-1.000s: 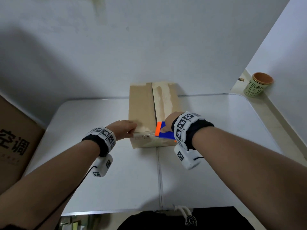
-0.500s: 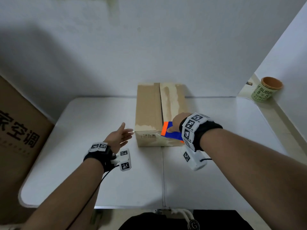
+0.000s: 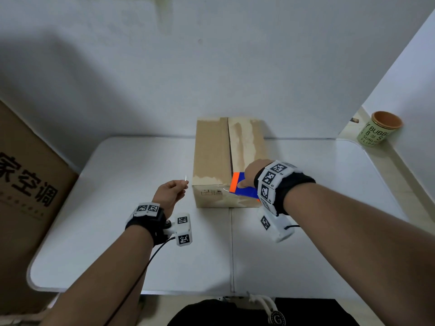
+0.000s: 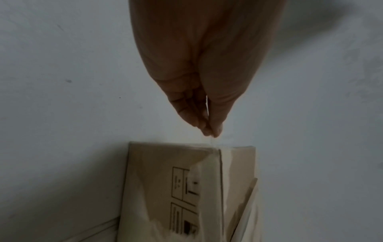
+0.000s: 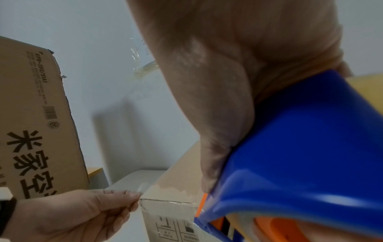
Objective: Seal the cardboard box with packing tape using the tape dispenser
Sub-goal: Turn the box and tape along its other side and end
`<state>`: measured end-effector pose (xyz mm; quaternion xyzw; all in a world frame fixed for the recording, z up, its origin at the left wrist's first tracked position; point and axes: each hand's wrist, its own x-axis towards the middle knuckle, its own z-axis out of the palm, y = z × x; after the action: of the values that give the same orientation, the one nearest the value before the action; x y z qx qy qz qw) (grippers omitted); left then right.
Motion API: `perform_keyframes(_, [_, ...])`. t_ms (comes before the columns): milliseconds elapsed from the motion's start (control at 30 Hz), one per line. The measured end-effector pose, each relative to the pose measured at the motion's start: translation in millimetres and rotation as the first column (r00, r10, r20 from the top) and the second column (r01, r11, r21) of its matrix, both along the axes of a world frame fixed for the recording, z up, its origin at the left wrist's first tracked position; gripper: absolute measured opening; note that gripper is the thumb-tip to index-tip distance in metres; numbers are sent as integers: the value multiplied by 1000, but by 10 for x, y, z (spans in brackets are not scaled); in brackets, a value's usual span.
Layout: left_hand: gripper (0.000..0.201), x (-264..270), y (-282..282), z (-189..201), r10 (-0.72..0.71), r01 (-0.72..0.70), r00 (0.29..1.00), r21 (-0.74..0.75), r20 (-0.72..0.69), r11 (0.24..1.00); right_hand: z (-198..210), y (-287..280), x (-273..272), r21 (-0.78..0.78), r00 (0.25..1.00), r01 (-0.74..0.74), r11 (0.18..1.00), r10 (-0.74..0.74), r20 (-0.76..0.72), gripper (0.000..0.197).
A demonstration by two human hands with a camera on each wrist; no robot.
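The left hand (image 3: 170,193) pinches a thin clear strip of tape (image 5: 143,190) just left of the closed cardboard box (image 3: 211,158) (contents hidden). The right hand (image 3: 253,171) grips the glossy blue-and-orange tape dispenser (image 3: 242,188) at the box's near top edge on the smooth white table (image 3: 131,175); farther right stands a round green cup (image 3: 376,130).

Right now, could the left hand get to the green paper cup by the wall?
Probably not. The left hand pinches a tape end left of the cardboard box; the green paper cup stands off the table's far right corner, beyond the box and the right hand.
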<state>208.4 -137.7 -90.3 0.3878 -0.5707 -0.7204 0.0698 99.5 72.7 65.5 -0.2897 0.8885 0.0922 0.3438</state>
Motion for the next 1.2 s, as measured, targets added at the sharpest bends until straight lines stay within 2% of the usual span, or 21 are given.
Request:
perform_keyframes(67, [9,-30,72,-50,24,-24,1000,1,-1,1000,-4,-36,-37,18,999,32,999,-33,36,34])
perform_keyframes(167, [12,-55,175,-99,18,-18,1000,31,2,999,13,-52,-92,76,997,-26,997,32,-75,49])
perform_keyframes(333, [12,-84,299,-179,70,-71,996,-6,-47,997,8,-77,-101,122,992,-60,991,73,-107,51])
perform_keyframes(467, [20,-117,420,-270,104,-104,994,-28,-17,994,36,-85,-101,124,994,-65,990,75,-78,50])
perform_keyframes(567, [25,-155,431,-279,138,-136,989,-38,46,990,38,-92,-112,136,993,-67,988,80,-87,52])
perform_keyframes(667, [14,-228,318,-247,43,-10,984,-186,175,982,36,-100,-129,152,991,-74,986,90,-100,52])
perform_keyframes(733, [7,-267,192,-268,34,35,966,-260,256,965,24,-88,-129,131,994,-68,989,79,-79,48])
perform_keyframes(800, [6,-271,111,-219,81,-11,971,-295,226,955,13,-74,-131,110,993,-73,991,82,-85,48])
perform_keyframes(900, [11,-243,76,-58,157,-117,982,-321,103,940,6,-68,-144,122,988,-93,988,107,-111,53])
perform_keyframes(967, [12,-219,123,92,91,-41,991,-423,99,905,12,-61,-151,95,990,-93,991,102,-97,52])
perform_keyframes(1067, [16,-241,183,280,-8,151,975,-636,222,757,10,-44,-150,73,992,-92,993,98,-74,51])
perform_keyframes(1133, [13,-284,175,303,-57,268,947,-684,315,679,-6,-44,-153,66,992,-88,994,94,-87,51])
perform_keyframes(1167, [9,-300,151,282,-65,281,941,-662,332,695,-10,-46,-146,64,992,-83,994,88,-87,51])
perform_keyframes(1200, [5,-302,124,268,-66,247,949,-596,309,764,-17,-45,-143,63,993,-78,995,83,-81,50])
